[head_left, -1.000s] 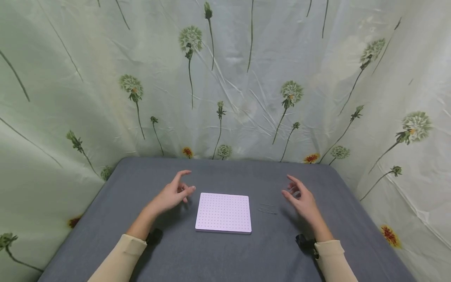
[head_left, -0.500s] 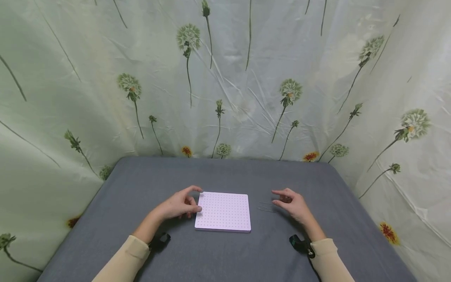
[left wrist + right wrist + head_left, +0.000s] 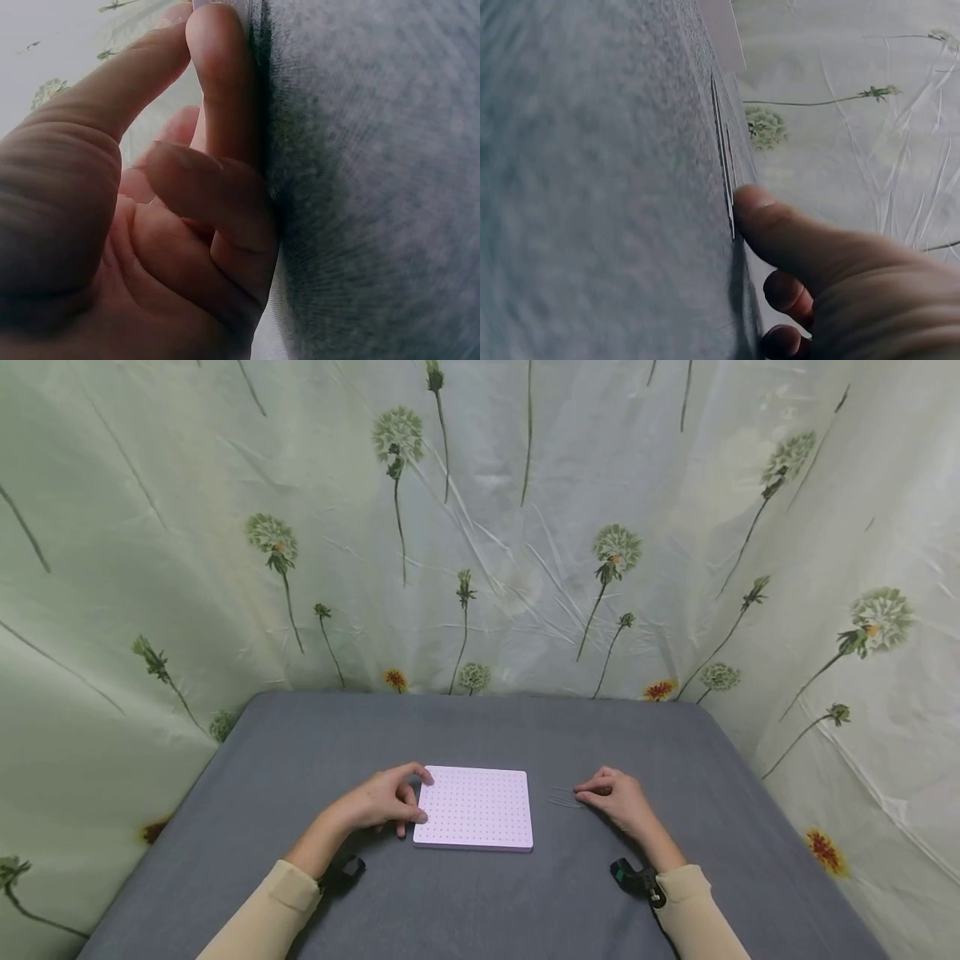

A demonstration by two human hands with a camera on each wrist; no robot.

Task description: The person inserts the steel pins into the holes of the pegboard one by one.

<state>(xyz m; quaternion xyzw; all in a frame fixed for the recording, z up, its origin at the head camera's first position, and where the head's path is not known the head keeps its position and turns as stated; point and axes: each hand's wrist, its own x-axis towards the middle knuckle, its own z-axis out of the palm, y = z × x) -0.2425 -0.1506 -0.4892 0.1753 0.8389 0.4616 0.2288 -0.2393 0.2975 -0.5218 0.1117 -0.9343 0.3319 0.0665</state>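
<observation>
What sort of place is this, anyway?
Probably a small curtained-off work corner, perhaps set up for recording: a dandelion-print curtain hangs behind and beside a grey table, and black devices sit at both wrists.

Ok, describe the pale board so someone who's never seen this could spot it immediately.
On the grey table, find the left hand. It touches the left edge of the board, a flat rectangle. Its pale lilac face is dotted in neat rows, unlike the thin wire-like pieces at the right hand.

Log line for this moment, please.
left grip: touching pale dotted board at left edge | right grip: at thin rods, pinch unclear | rods: right of board
</observation>
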